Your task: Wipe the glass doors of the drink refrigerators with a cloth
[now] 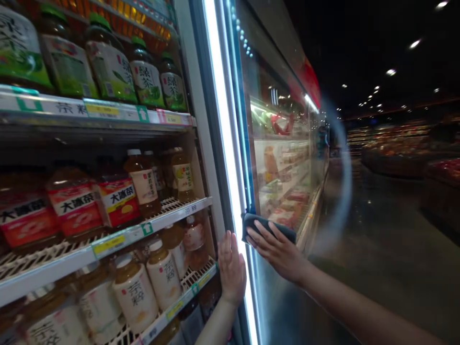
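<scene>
A dark folded cloth (268, 229) lies against the glass panel (278, 177) just right of the bright light strip (223, 120). My right hand (275, 251) presses on it, fingers stretched across its face and reaching to the left. To the left, my left hand (232, 268) rests upright beside the cooler's door frame (212, 143), palm towards the strip. Its fingers are straight, and nothing shows in them. Both forearms come in from the bottom of the view.
Drink bottles fill the cooler shelves on the left: green-capped tea bottles (108, 62), red-labelled bottles (117, 196) and white-labelled ones (135, 292). Beyond the glass runs a lit display case (287, 158). A dark shop floor (381, 225) stretches off at right.
</scene>
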`<action>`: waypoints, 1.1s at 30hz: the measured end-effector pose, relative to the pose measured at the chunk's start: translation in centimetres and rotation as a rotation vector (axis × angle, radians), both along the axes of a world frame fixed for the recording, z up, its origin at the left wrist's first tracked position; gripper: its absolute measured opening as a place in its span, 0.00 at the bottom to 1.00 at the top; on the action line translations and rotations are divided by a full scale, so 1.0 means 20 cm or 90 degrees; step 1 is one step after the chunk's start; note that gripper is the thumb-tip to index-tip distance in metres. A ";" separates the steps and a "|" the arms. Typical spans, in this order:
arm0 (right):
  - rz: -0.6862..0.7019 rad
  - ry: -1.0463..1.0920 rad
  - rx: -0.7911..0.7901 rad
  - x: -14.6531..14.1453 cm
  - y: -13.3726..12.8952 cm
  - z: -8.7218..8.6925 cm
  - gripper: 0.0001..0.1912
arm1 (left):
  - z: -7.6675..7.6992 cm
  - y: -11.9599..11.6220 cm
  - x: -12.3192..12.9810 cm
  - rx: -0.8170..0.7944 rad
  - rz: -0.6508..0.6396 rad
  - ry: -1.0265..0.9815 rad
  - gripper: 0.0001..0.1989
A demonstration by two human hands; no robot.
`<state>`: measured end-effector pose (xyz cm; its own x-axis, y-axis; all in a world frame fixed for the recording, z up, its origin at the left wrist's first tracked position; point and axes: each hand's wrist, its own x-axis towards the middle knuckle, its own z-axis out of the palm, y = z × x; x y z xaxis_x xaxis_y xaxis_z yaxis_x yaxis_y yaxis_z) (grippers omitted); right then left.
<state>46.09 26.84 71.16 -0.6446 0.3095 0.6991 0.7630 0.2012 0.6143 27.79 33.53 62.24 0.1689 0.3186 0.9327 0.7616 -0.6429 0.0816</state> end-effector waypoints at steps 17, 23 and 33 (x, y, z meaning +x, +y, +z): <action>0.000 -0.092 -0.044 0.13 -0.02 -0.56 0.22 | -0.29 0.17 0.03 0.083 0.066 0.129 0.37; -0.114 0.110 0.033 0.10 -0.03 -0.11 0.25 | -0.31 0.10 0.01 0.030 0.088 0.188 0.42; -0.101 -0.053 -0.017 0.01 0.04 -0.60 0.27 | -0.26 0.07 -0.04 0.008 0.068 0.219 0.44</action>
<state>46.27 27.57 59.07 -0.6415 0.4295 0.6356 0.7332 0.0997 0.6727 27.03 34.96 57.13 0.4394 0.3399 0.8315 0.8062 -0.5574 -0.1983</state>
